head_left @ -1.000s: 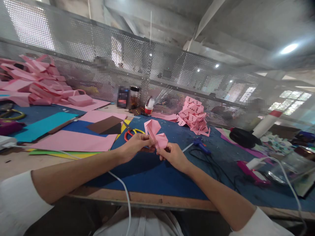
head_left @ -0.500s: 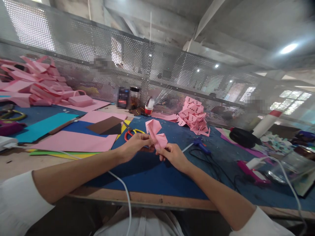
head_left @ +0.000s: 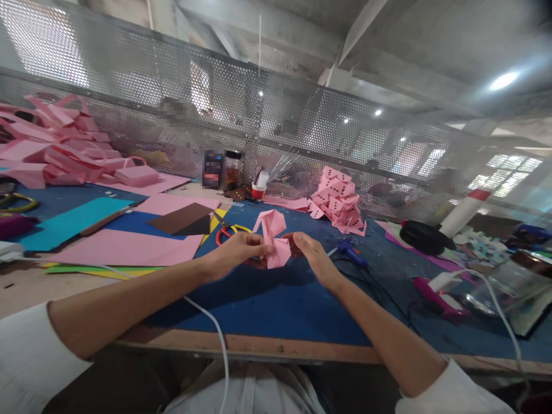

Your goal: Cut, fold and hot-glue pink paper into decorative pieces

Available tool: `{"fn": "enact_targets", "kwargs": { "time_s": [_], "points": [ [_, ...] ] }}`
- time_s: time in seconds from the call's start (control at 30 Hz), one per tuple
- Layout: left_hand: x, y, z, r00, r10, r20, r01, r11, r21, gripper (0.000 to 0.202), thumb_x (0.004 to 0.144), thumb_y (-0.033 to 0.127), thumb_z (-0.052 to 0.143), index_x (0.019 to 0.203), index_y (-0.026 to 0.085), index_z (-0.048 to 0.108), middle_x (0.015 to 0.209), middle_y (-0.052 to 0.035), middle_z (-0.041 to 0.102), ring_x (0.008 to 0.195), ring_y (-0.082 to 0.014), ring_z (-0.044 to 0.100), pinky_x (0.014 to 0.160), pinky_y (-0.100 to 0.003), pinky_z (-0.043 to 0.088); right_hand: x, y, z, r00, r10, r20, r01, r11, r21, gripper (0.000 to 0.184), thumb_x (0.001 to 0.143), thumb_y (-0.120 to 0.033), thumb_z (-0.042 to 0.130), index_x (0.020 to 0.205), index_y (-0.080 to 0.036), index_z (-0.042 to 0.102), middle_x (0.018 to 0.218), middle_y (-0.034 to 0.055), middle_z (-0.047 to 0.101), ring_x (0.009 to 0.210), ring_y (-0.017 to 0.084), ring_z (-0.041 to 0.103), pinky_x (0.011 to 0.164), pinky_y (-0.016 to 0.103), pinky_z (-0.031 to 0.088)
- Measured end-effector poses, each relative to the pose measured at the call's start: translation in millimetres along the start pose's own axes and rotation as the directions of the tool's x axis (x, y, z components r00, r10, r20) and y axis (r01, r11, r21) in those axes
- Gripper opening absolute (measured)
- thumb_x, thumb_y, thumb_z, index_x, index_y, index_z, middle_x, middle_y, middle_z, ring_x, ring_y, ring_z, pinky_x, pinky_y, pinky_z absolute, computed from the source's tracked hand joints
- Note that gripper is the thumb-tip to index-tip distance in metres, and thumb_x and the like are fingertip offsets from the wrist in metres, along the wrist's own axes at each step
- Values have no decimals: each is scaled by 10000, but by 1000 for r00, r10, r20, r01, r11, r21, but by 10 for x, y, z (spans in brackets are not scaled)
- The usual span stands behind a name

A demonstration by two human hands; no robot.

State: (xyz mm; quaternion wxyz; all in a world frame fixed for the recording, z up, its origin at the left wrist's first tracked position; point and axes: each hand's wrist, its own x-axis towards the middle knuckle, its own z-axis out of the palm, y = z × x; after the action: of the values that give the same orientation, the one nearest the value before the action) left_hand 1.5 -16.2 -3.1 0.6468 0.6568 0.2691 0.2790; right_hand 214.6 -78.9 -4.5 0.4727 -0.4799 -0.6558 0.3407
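A folded pink paper piece [head_left: 274, 237] is held up over the blue table mat [head_left: 267, 299]. My left hand [head_left: 235, 253] pinches its middle from the left, thumb on top. From the right, my right hand [head_left: 311, 256] meets the lower fold with straighter fingers that touch the paper's edge. The paper's upper flap stands free above both hands.
Red-handled scissors [head_left: 225, 233] lie just behind my left hand. Pink, teal and brown sheets [head_left: 129, 244] cover the left side. A heap of pink dotted cut-outs [head_left: 338, 200] sits behind. A blue glue gun [head_left: 350, 251] with cords lies to the right, and a white cable [head_left: 211, 328] crosses the table's front edge.
My right hand has loosened from a closed pinch to straighter fingers and moved up beside the paper. The paper has turned a little in my left hand.
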Motion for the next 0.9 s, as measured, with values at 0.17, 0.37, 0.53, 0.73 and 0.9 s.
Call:
{"fn": "enact_targets", "kwargs": {
  "time_s": [0.17,0.37,0.53,0.73,0.9],
  "points": [
    [-50,6,37,987,-61,151,37,987,158,295,722,415,750,755,137,655,663,-8,657,611,-132,622,649,-269,536,19,-36,-29,1000,-10,-22,13,994,107,425,948,-557,427,1182,-255,614,1049,42,661,892,188,632,815,332,497],
    [-100,13,55,950,-93,297,26,975,222,283,764,411,719,763,136,651,648,-1,642,577,-121,613,601,-243,527,6,-114,-29,999,-41,-23,43,996,82,360,942,-494,482,1195,-283,626,937,10,662,837,153,613,801,306,492],
    [-97,13,55,945,-97,314,26,975,222,287,774,416,710,797,133,669,657,-1,631,594,-124,606,597,-240,523,14,-89,-52,994,-102,-43,103,994,21,232,890,-360,587,1080,-266,682,1066,9,678,938,152,607,846,287,468],
    [-121,53,68,952,-79,297,34,988,154,318,814,455,666,824,137,666,708,-4,631,664,-121,613,661,-238,525,36,-54,-67,990,-118,-77,121,992,29,213,872,-292,600,1064,-250,683,1091,23,684,950,153,614,852,292,476],
    [-130,61,77,951,-88,297,75,996,57,350,850,493,612,866,145,653,803,-45,681,751,-165,651,718,-295,550,54,-40,-73,984,-138,-111,145,988,56,214,869,-291,606,1065,-248,680,1112,30,680,983,159,615,879,302,478]
  ]
}}
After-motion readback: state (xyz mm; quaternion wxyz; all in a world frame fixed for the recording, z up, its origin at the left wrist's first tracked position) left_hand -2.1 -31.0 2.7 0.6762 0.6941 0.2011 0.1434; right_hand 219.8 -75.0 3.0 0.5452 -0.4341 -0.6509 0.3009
